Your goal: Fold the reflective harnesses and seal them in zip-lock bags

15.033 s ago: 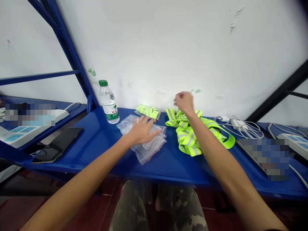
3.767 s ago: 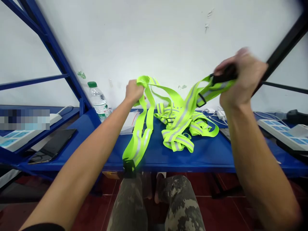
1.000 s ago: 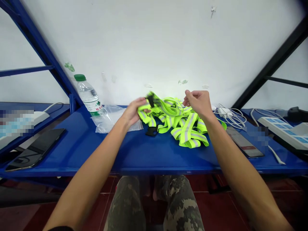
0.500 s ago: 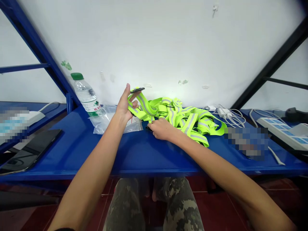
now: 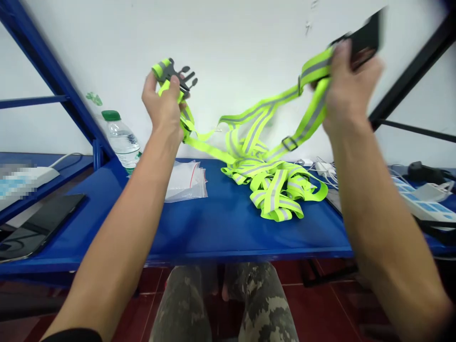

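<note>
Yellow reflective harness (image 5: 274,190) lifted above a blue tabletop (image 5: 221,232) by both hands.

The left hand (image 5: 162,107) has its fingers (image 5: 174,85) curled around a strap end beside a grey plastic buckle (image 5: 181,78); the right hand (image 5: 347,85) has its fingers closed on a strap and a blurred black buckle (image 5: 366,35). The harness's remainder is heaped on the tabletop, near a stack of clear zip bags (image 5: 185,183).

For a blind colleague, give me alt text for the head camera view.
Two hands lift a neon reflective strap above a blue shelf: the left hand grips a grey buckle, the right hand a blurred black piece. More strap lies heaped on the shelf, near plastic bags and a water bottle.
</note>
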A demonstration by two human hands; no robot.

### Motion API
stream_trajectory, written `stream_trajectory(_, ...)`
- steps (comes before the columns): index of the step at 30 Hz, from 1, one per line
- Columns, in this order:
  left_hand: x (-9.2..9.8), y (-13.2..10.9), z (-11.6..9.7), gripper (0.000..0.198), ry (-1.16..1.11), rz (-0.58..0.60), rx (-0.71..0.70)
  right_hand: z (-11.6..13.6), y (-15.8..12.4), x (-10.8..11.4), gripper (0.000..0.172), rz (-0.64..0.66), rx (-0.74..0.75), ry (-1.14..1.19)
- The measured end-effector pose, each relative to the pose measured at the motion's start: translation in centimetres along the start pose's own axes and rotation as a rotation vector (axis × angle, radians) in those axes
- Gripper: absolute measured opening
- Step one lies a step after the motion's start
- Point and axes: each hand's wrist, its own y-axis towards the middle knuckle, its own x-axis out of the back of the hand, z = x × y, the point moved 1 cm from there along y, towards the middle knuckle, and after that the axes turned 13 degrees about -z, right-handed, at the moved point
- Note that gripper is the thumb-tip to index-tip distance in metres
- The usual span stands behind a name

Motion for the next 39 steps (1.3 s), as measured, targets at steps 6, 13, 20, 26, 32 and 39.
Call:
stream_trajectory(6, 1.6, -4.7, 4.9, 0.042, 0.125, 0.376, 0.239, -2.6, -9.5, -2.4, 0.041, 0.478, -0.242, -0.212)
stream_trajectory(13, 5.5, -8.1, 9.3, 0.063, 0.238, 0.672, 0.448, -5.0, -12.9, -3.7, 0.046, 0.682, -0.103, -0.455)
stream_trajectory(20, 6.5, -9.3, 11.0, 0.066, 0.318, 0.701, 0.46, -7.3, -16.7, -4.2, 0.031, 0.695, -0.193, -0.317)
stream_trajectory(26, 6.6, -9.4, 10.7, 0.06, 0.338, 0.711, 0.517, -6.9, -17.1, -3.7, 0.012, 0.374, 0.065, -0.406)
stream_trajectory(32, 6.4, -9.5, 10.3, 0.059, 0.312, 0.725, 0.567, -5.8, -17.7, -4.7, 0.019, 0.351, 0.43, -0.622)
stream_trajectory(39, 6.6, -9.7, 9.8, 0.067, 0.319, 0.757, 0.522, -6.4, -18.5, -4.7, 0.023, 0.504, 0.21, -0.521)
